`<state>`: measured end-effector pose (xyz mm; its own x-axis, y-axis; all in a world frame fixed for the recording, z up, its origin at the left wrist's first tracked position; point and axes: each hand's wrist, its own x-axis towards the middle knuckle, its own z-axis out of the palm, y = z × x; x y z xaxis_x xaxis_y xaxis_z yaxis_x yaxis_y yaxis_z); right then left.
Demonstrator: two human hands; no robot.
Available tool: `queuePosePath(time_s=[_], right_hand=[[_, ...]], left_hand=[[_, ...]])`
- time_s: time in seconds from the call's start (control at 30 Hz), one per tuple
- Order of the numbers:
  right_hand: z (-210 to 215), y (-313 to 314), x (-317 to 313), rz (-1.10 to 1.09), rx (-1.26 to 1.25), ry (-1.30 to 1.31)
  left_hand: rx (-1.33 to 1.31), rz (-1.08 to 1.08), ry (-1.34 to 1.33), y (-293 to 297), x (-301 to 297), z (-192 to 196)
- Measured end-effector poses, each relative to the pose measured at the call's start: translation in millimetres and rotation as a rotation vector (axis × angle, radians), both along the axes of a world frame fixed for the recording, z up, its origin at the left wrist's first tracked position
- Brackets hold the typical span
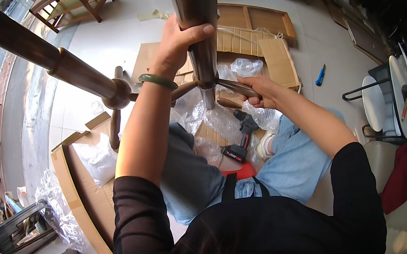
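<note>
1. The left hand (177, 43) is closed around a thick dark wooden leg (196, 11) that stands upright in front of the person, thumb across its front and the other fingers wrapped behind it.
2. A green bangle (158, 81) sits on the left wrist, just below that grip.
3. The right hand (260, 91) is closed around a thin dark rung (237, 88) that runs out slantwise from the foot of the same leg, below and to the right of the left hand's grip.
4. A second thin rung (184, 89) leaves the leg on the other side, passing under the left wrist toward a round wooden joint (117, 94).
5. From that joint a second thick leg (51, 58) slants up and away to the left, well apart from both hands.
6. Below the right hand's grip, on the floor between the person's knees, a black and red cordless drill (240, 140) lies on clear plastic wrap (213, 122).
7. Beyond both hands, flattened cardboard (258, 38) covers the pale floor (110, 40).
8. To the right of the right hand, well apart from it, a blue cutter (320, 75) lies on the floor.
9. An open cardboard box (83, 194) lies left of the left forearm.
</note>
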<state>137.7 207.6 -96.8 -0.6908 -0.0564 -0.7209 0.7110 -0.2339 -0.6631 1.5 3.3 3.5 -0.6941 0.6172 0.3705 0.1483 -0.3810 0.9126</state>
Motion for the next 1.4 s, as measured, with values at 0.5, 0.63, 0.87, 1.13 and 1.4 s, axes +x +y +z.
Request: queuePosePath(time_s=[0.5, 0.63, 0.87, 1.13, 1.4], right_hand=[[-8.1, -4.3, 2.7, 0.334, 0.563, 0.268], [-9.8, 0.6, 3.4, 0.12, 0.106, -0.022], [-15.6, -24.6, 26.5, 0.553, 1.747, 1.052], [1.9, -9.0, -2.9, 0.105, 0.113, -0.026], [-9.8, -30.2, 12.9, 0.501, 1.473, 0.879]], left_hand=[[0.0, -0.019, -0.052, -0.4, -1.7, -7.0], [-0.008, -0.006, -0.042, 0.0, 0.5, -4.3], [0.002, 0.385, 0.071, 13.3, 16.2, -0.1], [0.024, 0.475, 0.061, 15.3, 18.4, 3.7], [0.023, 0.56, 0.063, 15.9, 17.3, 2.3]])
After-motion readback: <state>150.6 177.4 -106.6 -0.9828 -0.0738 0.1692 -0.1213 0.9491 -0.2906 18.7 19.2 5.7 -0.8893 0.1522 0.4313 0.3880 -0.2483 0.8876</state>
